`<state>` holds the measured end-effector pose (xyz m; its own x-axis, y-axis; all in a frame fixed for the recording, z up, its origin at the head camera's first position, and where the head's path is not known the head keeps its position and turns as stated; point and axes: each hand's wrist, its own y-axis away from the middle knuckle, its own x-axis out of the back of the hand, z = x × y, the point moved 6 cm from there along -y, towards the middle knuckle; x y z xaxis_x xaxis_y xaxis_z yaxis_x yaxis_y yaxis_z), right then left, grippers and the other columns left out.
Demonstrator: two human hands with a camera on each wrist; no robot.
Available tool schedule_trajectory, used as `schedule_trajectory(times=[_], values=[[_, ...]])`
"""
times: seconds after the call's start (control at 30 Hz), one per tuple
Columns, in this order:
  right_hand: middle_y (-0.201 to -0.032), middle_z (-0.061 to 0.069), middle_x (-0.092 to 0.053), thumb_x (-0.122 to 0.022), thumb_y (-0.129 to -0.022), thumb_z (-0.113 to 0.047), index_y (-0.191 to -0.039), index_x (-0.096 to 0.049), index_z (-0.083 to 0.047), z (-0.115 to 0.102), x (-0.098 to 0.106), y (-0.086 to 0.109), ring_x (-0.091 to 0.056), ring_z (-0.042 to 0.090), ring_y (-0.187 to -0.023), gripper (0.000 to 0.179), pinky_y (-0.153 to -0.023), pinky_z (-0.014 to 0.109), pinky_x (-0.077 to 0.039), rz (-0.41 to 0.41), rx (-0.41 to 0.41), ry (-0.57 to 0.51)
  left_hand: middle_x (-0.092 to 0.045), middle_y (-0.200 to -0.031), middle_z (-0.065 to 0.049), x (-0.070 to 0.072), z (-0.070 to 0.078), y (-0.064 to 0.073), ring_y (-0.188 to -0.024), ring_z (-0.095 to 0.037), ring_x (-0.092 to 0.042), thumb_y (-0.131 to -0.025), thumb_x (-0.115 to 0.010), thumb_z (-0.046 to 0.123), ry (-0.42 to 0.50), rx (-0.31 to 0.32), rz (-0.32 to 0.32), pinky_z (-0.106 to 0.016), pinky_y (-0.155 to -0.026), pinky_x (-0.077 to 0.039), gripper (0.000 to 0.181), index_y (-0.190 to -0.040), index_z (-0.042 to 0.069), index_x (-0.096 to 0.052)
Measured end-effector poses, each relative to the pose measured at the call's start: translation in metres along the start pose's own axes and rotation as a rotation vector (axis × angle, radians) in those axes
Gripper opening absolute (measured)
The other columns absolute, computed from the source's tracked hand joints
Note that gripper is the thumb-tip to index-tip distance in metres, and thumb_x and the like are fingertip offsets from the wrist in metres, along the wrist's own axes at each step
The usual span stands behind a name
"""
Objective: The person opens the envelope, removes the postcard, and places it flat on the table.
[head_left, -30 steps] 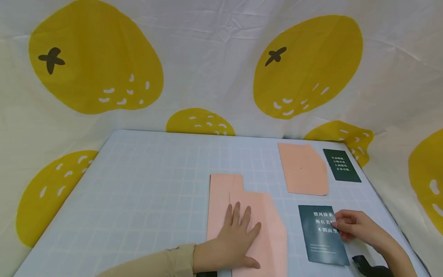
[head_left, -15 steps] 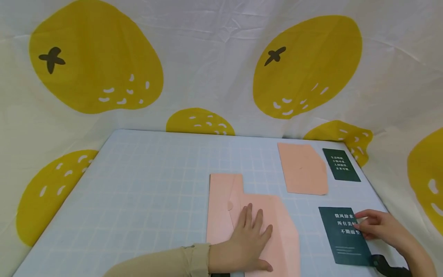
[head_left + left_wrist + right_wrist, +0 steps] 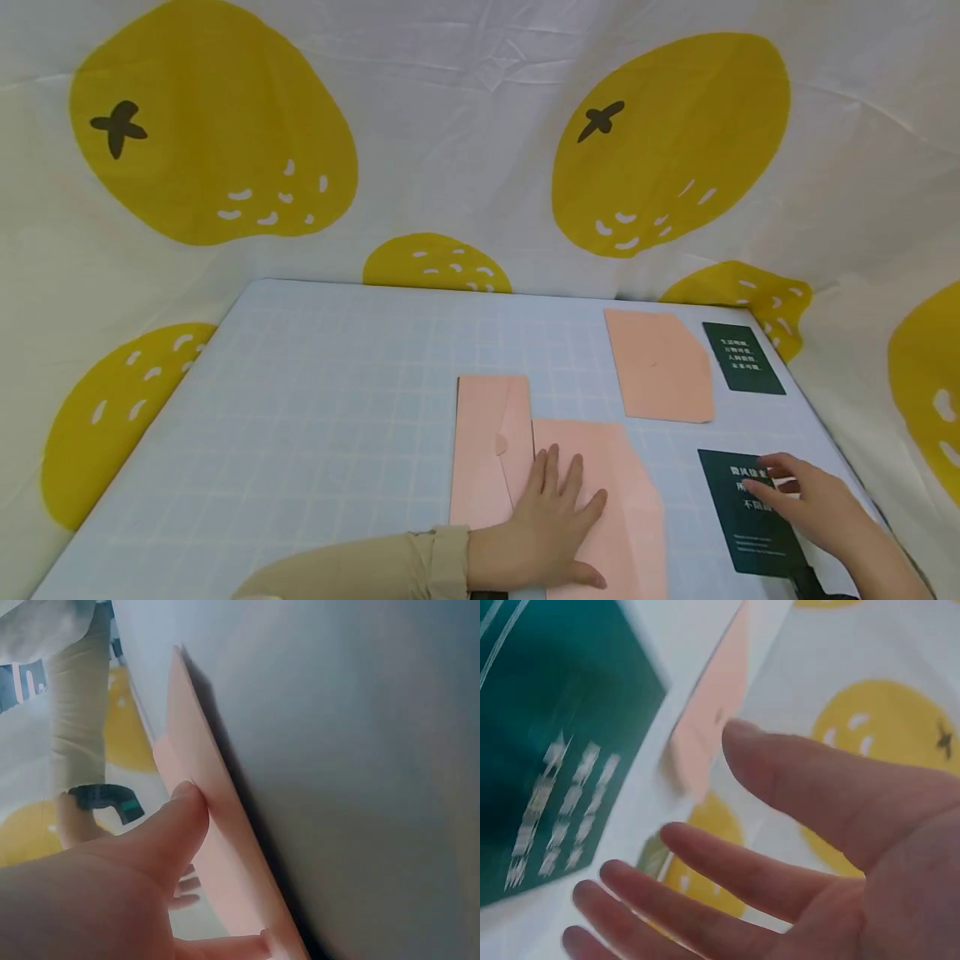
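Note:
My left hand (image 3: 551, 525) lies with fingers spread on a pink envelope (image 3: 637, 533), its pointed flap toward the right. Directly left of it is another pink envelope (image 3: 480, 442) with a small round tab on its flap. In the left wrist view, the left thumb rests on the pink paper (image 3: 187, 735). My right hand (image 3: 817, 508) is over the right edge of a large dark green card (image 3: 757, 542) with white printed characters. The right wrist view shows that hand (image 3: 900, 892) with thumb and fingers apart and nothing between them, beside the green card (image 3: 555, 712).
Farther back on the right lie a smaller pink envelope (image 3: 660, 367) and a small dark green card (image 3: 742, 358) near the table edge. The pale gridded table (image 3: 337, 417) is backed by a white cloth (image 3: 450, 125) printed with yellow fruit.
My left hand has slid its envelope to the right, uncovering more of the other envelope's flap. My right hand has moved the large green card to the right and let go of it.

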<state>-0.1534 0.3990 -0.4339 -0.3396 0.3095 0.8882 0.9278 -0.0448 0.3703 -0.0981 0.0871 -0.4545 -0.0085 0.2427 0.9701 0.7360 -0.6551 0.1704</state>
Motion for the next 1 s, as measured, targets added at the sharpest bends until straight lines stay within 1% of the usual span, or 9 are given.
schedule_trajectory(times=[0.07, 0.17, 0.3, 0.43, 0.5, 0.57, 0.67, 0.77, 1.0], values=[[-0.126, 0.042, -0.048, -0.067, -0.088, -0.055, -0.13, -0.046, 0.014, -0.015, -0.009, 0.004, -0.05, 0.056, -0.107, 0.084, -0.083, 0.064, -0.049, -0.031, 0.03, 0.032, -0.024, -0.16, -0.015, 0.0, 0.003, -0.003, -0.143, -0.049, -0.021, -0.078, -0.033, 0.089, 0.0, -0.01, -0.007, -0.057, -0.115, -0.019, 0.094, -0.155, 0.035, -0.031], [-0.133, 0.046, -0.04, -0.067, -0.088, -0.054, -0.135, -0.044, 0.015, -0.032, -0.024, 0.008, -0.042, 0.062, -0.116, 0.086, -0.088, 0.069, -0.043, -0.075, 0.063, 0.077, -0.022, -0.161, -0.015, -0.001, 0.009, -0.007, -0.144, -0.049, -0.019, -0.078, -0.029, 0.09, -0.022, -0.028, -0.025, -0.057, -0.115, -0.018, 0.095, -0.156, 0.036, -0.028], [-0.138, 0.051, -0.028, -0.067, -0.09, -0.051, -0.14, -0.04, 0.014, -0.039, -0.042, 0.012, -0.033, 0.067, -0.122, 0.086, -0.088, 0.073, -0.038, -0.121, 0.084, 0.113, -0.02, -0.162, -0.011, -0.002, 0.018, -0.013, -0.144, -0.049, -0.019, -0.076, -0.026, 0.092, -0.048, -0.03, -0.038, -0.058, -0.115, -0.015, 0.096, -0.156, 0.04, -0.025], [-0.142, 0.053, -0.011, -0.068, -0.088, -0.052, -0.145, -0.032, 0.013, -0.038, -0.058, 0.015, -0.015, 0.072, -0.127, 0.094, -0.092, 0.079, -0.027, -0.17, 0.061, 0.067, -0.021, -0.162, -0.008, 0.0, 0.024, -0.018, -0.144, -0.047, -0.021, -0.074, -0.028, 0.093, -0.053, -0.022, -0.033, -0.056, -0.116, -0.015, 0.096, -0.155, 0.042, -0.026], [-0.143, 0.052, -0.005, -0.069, -0.089, -0.048, -0.147, -0.028, 0.013, -0.037, -0.062, 0.017, -0.007, 0.073, -0.127, 0.094, -0.093, 0.081, -0.02, -0.178, 0.052, 0.036, -0.021, -0.161, -0.008, 0.002, 0.026, -0.02, -0.144, -0.045, -0.022, -0.073, -0.029, 0.093, -0.051, -0.018, -0.031, -0.054, -0.115, -0.017, 0.097, -0.155, 0.041, -0.026], [-0.143, 0.052, -0.003, -0.069, -0.09, -0.04, -0.147, -0.026, 0.013, -0.036, -0.064, 0.017, -0.003, 0.073, -0.127, 0.089, -0.094, 0.082, -0.016, -0.163, 0.065, 0.028, -0.021, -0.161, -0.007, 0.003, 0.028, -0.022, -0.144, -0.044, -0.022, -0.073, -0.029, 0.094, -0.05, -0.008, -0.028, -0.054, -0.115, -0.017, 0.097, -0.155, 0.042, -0.026], [-0.144, 0.052, -0.003, -0.066, -0.091, -0.024, -0.148, -0.025, 0.014, -0.035, -0.064, 0.017, -0.003, 0.073, -0.127, 0.08, -0.095, 0.081, -0.015, -0.139, 0.084, 0.029, -0.021, -0.161, -0.007, 0.005, 0.031, -0.025, -0.145, -0.044, -0.021, -0.073, -0.029, 0.093, -0.04, -0.001, -0.03, -0.054, -0.115, -0.017, 0.096, -0.155, 0.042, -0.026], [-0.144, 0.052, -0.003, -0.063, -0.09, -0.015, -0.148, -0.024, 0.015, -0.031, -0.063, 0.017, -0.003, 0.073, -0.127, 0.076, -0.095, 0.081, -0.015, -0.127, 0.094, 0.024, -0.019, -0.162, -0.006, 0.005, 0.035, -0.028, -0.145, -0.044, -0.019, -0.074, -0.028, 0.093, -0.042, -0.003, -0.051, -0.055, -0.116, -0.015, 0.096, -0.155, 0.043, -0.023], [-0.145, 0.05, 0.0, -0.06, -0.089, -0.008, -0.148, -0.021, 0.013, -0.014, -0.061, 0.014, 0.001, 0.071, -0.129, 0.074, -0.096, 0.081, -0.01, -0.148, 0.046, -0.014, -0.014, -0.163, -0.004, 0.003, 0.049, -0.039, -0.147, -0.041, -0.016, -0.074, -0.025, 0.093, -0.081, -0.012, -0.106, -0.056, -0.116, -0.01, 0.094, -0.156, 0.047, -0.015]])
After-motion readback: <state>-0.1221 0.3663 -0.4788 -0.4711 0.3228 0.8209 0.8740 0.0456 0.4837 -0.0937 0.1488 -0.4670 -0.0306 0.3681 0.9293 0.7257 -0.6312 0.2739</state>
